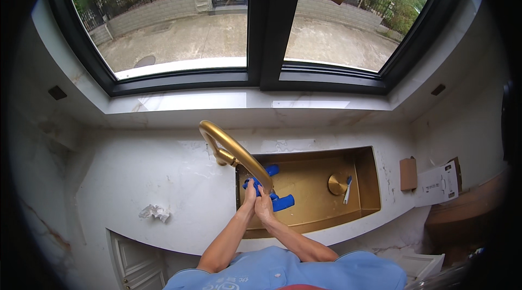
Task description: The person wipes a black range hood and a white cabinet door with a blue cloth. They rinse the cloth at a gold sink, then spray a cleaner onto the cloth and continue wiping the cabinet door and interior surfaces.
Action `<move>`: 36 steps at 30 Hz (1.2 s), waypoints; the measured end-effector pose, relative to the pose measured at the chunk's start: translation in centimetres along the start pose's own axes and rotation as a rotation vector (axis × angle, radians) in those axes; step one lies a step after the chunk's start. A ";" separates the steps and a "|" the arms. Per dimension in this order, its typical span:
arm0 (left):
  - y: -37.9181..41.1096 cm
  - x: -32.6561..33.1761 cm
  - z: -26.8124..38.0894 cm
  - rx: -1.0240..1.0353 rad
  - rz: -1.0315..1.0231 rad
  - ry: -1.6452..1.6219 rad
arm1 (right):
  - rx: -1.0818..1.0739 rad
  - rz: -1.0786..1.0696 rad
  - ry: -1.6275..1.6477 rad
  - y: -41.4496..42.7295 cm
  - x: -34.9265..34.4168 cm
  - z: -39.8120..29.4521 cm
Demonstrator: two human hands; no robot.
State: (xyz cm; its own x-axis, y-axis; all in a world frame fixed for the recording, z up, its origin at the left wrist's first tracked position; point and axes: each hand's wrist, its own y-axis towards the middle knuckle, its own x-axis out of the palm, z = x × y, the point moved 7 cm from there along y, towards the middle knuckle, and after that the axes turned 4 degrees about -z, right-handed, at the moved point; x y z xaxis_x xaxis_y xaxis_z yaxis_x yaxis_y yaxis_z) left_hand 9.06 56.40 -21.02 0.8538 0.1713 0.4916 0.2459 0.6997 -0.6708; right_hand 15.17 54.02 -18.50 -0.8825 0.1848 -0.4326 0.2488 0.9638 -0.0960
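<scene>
My left hand [249,195] and my right hand [264,207] are close together over the left end of a brass-coloured sink [310,176]. Both grip a blue object [283,203] with rounded, tube-like parts that stick out to the right; its exact kind cannot be told. Another blue tube-like part [272,169] shows behind the spout, and I cannot tell whether it is joined to the piece in my hands. The curved gold faucet [234,147] arches over my hands and covers part of the blue object. My right hand looks wet.
On the sink floor, a small white-handled brush [348,190] rests by a round drain cover [338,184]. Crumpled white paper [155,213] lies on the left countertop [122,176]. A brown box [408,174] and a flattened printed carton [438,185] sit at right. A window [261,78] stands behind.
</scene>
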 end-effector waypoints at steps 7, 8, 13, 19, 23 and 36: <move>-2.4 4.4 -2.1 0.188 -0.217 -0.137 | 0.209 0.158 0.158 5.9 -4.6 4.9; -2.9 4.7 -1.3 0.144 -0.285 -0.138 | 0.428 -0.023 0.560 6.7 -3.3 7.2; -4.3 4.2 0.8 0.005 -0.350 -0.050 | 0.901 -0.559 1.037 3.0 -2.6 3.0; -0.5 -1.5 -3.3 -0.246 0.044 -0.070 | 0.405 -0.250 0.361 4.5 -1.7 4.7; 3.4 -0.3 -4.7 -0.266 -0.639 -0.384 | -0.228 -0.491 -0.174 -2.0 -3.3 -8.9; 7.1 -1.0 -5.5 0.021 -0.595 -0.432 | -0.363 -0.109 -0.300 -0.3 -2.4 -7.2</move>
State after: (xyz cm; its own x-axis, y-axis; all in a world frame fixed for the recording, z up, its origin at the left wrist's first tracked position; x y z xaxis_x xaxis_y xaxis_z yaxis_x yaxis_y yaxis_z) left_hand 12.53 57.37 -29.35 0.3200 0.0134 0.9473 0.5991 0.7717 -0.2134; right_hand 14.36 54.68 -11.01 -0.7286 0.0666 -0.6817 -0.0415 0.9891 0.1410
